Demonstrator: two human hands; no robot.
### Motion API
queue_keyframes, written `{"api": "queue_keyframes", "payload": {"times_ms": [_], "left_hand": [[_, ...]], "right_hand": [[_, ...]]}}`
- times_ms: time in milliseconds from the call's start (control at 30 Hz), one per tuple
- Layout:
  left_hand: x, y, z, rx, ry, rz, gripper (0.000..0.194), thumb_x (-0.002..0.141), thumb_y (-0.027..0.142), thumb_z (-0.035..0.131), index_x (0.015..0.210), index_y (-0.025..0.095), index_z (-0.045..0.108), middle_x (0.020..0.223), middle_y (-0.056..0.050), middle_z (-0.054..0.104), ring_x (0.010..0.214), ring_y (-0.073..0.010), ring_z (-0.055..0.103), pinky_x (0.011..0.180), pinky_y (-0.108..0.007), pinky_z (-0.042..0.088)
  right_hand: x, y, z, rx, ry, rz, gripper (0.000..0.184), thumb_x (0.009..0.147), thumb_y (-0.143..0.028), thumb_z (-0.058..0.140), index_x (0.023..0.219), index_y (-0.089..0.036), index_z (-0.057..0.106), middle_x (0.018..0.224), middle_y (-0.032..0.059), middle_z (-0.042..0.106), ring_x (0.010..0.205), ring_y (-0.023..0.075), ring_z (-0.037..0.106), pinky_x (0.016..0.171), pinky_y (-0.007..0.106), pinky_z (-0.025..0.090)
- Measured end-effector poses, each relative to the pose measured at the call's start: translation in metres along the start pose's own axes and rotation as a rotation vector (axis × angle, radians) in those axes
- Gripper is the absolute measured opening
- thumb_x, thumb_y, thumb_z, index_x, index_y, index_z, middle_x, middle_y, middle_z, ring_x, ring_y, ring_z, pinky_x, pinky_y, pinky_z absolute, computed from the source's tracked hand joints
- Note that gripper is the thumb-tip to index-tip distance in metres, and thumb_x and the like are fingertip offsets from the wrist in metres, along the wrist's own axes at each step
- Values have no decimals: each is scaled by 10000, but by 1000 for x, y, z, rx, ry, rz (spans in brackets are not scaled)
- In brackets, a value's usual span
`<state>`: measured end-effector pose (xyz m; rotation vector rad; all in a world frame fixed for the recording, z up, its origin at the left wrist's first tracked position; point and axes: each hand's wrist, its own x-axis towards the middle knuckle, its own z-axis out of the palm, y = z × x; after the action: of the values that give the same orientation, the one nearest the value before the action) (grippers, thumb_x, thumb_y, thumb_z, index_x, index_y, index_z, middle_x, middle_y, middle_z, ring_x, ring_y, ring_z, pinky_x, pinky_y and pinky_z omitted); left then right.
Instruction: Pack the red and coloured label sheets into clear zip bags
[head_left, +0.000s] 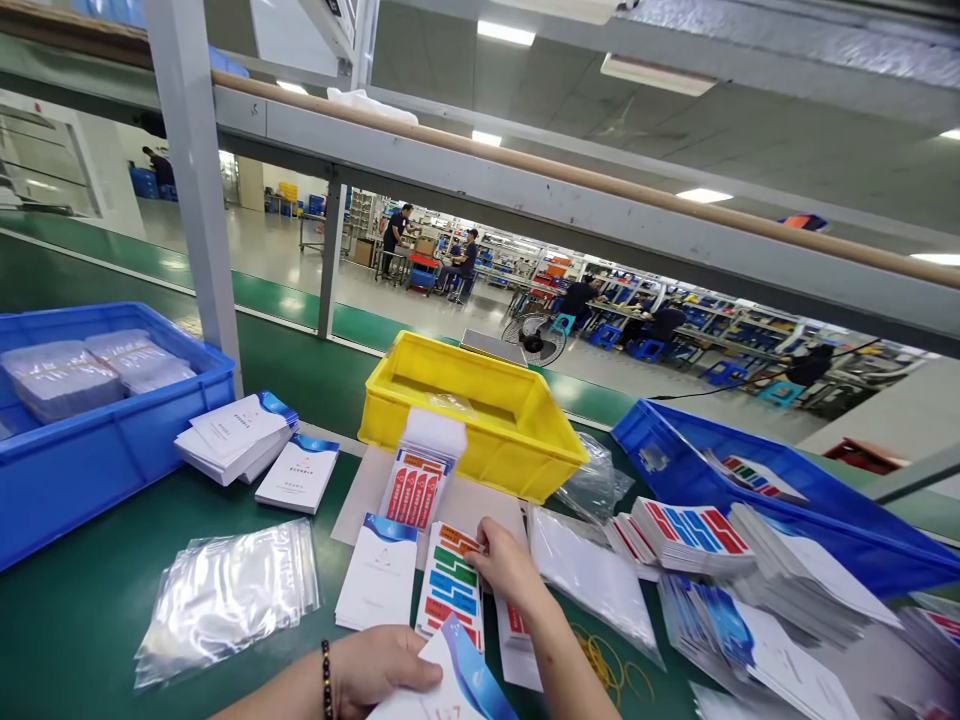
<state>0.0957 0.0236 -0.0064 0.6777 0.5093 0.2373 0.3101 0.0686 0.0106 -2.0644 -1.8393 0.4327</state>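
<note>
My left hand (382,668), with a beaded bracelet at the wrist, is closed on a white-and-blue booklet (450,680) at the bottom edge, thumb on top. My right hand (506,565) has its fingers pinched at the upper right edge of a sticker sheet (452,580) with green, blue and red shapes, lying on a stack. Left of that stack lies a pile of white booklets (377,575) with blue tops. Behind it, red-patterned sticker sheets (412,490) lean by a yellow bin (480,440). Partly under my right forearm is another red-and-white stack (516,622).
Clear plastic bags (232,590) lie at left, more bags (592,570) at right. Booklet stacks (240,430) stand by a blue bin (112,480). Rubber bands (600,660), red-and-blue sticker stacks (694,535) and another blue bin (750,500) are at right. A metal post (195,180) rises at left.
</note>
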Motion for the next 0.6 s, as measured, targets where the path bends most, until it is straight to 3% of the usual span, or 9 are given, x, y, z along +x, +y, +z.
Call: {"api": "queue_keyframes", "payload": {"times_ms": [100,233,333,400,467,600], "left_hand": [[1,-2,-1,-16,29,7,439,388,417,826,667,98,711,613,-71,706,638,-175,631,733,-307,463],[2,-2,0,-55,92,41,379,440,376,812,642,78,692,607,-102,704,640,-209,650,727,-339,475],[2,1,1,-83,149,69,386,474,391,794,658,69,687,602,-116,708,617,-225,657,686,-344,489],[2,5,4,-101,176,88,407,526,436,760,687,69,686,627,-122,717,619,-229,663,679,-343,496],[1,9,9,-134,203,105,427,599,474,707,729,68,682,672,-128,728,651,-236,673,685,-343,502],[0,15,14,-206,229,106,405,695,459,646,793,67,668,711,-124,736,652,-214,682,685,-316,506]], "right_hand": [[-4,2,-4,120,6,-19,70,686,-173,522,622,-201,512,604,-10,570,618,158,515,598,238,341],[-12,14,-21,344,111,-7,253,799,-356,436,700,-189,599,691,31,631,674,177,559,659,262,407],[-23,26,-32,508,234,88,457,825,-516,338,847,-153,614,604,31,589,545,165,524,559,274,422],[-34,27,-34,601,246,125,546,796,-597,347,845,-130,626,507,10,533,448,142,470,469,261,395],[-47,20,-31,669,193,130,553,732,-633,455,795,-119,650,475,4,525,396,119,437,412,241,361],[-70,-3,-15,764,-94,122,471,675,-590,584,762,-136,673,514,2,567,373,95,444,383,210,328]]}}
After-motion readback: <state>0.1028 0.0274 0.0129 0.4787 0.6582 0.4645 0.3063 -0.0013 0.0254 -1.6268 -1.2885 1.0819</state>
